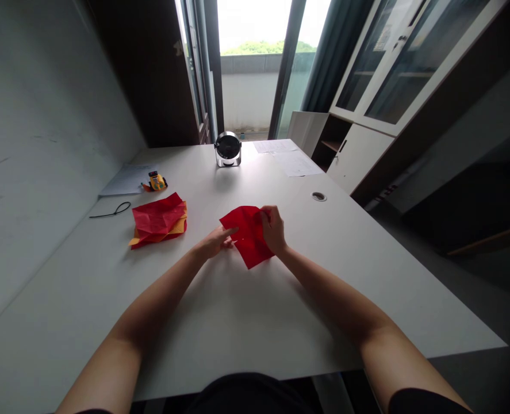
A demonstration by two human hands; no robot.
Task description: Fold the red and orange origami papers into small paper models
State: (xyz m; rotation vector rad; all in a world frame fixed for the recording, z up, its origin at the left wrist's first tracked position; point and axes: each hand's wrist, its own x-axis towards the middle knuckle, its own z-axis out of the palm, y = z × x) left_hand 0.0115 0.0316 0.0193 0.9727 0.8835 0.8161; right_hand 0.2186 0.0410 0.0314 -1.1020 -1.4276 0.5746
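A creased sheet of red paper point(249, 230) is held between my two hands just above the white table. My left hand point(219, 240) pinches its left edge, with the thumb on top and the fingers underneath. On the right side, my right hand point(273, 228) grips the sheet with curled fingers. One corner of the paper points down toward me. To the left of my hands lies a crumpled stack of red and orange sheets point(158, 219).
A black cable tie point(112, 211) and a small yellow-orange object point(156, 181) lie at the left. Farther back stands a round black device on a silver stand point(227, 150). White papers point(298, 163) lie at the back right, behind a cable hole point(319, 196) in the table point(246, 322).
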